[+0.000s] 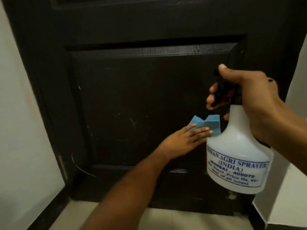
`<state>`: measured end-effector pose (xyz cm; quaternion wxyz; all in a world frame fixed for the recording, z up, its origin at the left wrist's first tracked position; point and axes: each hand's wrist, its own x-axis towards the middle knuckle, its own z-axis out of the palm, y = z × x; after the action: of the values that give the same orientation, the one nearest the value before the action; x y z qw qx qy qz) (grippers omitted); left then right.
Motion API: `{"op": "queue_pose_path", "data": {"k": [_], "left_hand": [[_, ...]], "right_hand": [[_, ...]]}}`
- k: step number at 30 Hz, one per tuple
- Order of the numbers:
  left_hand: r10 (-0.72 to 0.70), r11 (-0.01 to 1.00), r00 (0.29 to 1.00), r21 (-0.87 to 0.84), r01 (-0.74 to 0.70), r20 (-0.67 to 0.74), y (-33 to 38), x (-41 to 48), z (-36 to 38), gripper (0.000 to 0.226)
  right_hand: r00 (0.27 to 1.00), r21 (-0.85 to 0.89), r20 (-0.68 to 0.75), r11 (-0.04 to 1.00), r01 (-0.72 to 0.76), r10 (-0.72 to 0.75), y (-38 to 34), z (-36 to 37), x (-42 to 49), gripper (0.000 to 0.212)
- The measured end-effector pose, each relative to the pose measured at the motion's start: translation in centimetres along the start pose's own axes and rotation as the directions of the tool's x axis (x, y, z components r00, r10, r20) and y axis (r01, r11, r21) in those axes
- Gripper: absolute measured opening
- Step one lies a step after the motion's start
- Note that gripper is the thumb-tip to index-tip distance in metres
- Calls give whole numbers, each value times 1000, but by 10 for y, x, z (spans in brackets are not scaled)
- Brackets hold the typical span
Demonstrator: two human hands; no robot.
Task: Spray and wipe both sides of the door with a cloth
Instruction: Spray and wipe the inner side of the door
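Pressing a folded blue cloth (pixel 90 124) flat-fingered against the dark panelled door (pixel 132 90) with my left hand (pixel 179 141); my right hand (pixel 252 100) grips the white plastic spray bottle (pixel 235 155), labelled "AGRI SPRAYER (INDIA) MUMBAI - 400078".

Printed in blue on the white spray bottle (pixel 235 155), inside a thin blue box: "…ISSAN AGRI SPRAYER", cut off at the left by the bottle's curve. Below that, "(INDIA)", then "MUMBAI - 40007" plus a blurred last digit. Lower still, "Retail. Price Rs." with an unreadable amount, and lastly "(Incl. of all taxes)", partly smeared.
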<state>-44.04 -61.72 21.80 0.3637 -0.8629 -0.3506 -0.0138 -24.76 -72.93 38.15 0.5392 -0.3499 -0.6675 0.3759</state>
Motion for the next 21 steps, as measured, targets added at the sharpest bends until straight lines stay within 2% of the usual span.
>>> {"op": "queue_pose_path", "data": {"k": [1,2,4,6,9,12,14,17,19,21], "left_hand": [[76,986,996,147,-83,56,-20,-6,-7,86],[92,971,994,218,-102,58,-37,-12,-11,81],[134,963,991,233,-135,20,-62,-28,-18,73],[106,958,994,266,-107,21,-83,-54,-22,75],[-94,951,996,296,86,11,-101,-115,-22,80],[-396,888,918,245,388,-19,-100,-181,-17,80],[-579,792,812,188,581,-69,-100,-221,-10,82],[-805,583,579,12,812,-129,-104,-267,2,83],[-915,388,371,-90,917,-159,-105,-288,17,98],[-975,167,120,-264,950,-184,-102,-295,32,108]], "right_hand": [[1000,-2,4,1000,-9,9,4,2,1,40],[1000,1,8,1000,-21,21,9,6,3,40],[998,-3,25,998,-58,58,20,18,5,41],[993,-11,50,994,-104,105,30,33,6,43],[983,-18,103,989,-149,150,40,59,5,41],[978,-7,143,988,-153,152,44,84,5,40],[974,-4,170,989,-150,149,46,104,6,40],[971,-2,192,990,-142,140,51,130,7,39],[968,2,213,991,-133,130,57,146,6,40],[962,-9,238,991,-132,130,62,159,4,40]]}}
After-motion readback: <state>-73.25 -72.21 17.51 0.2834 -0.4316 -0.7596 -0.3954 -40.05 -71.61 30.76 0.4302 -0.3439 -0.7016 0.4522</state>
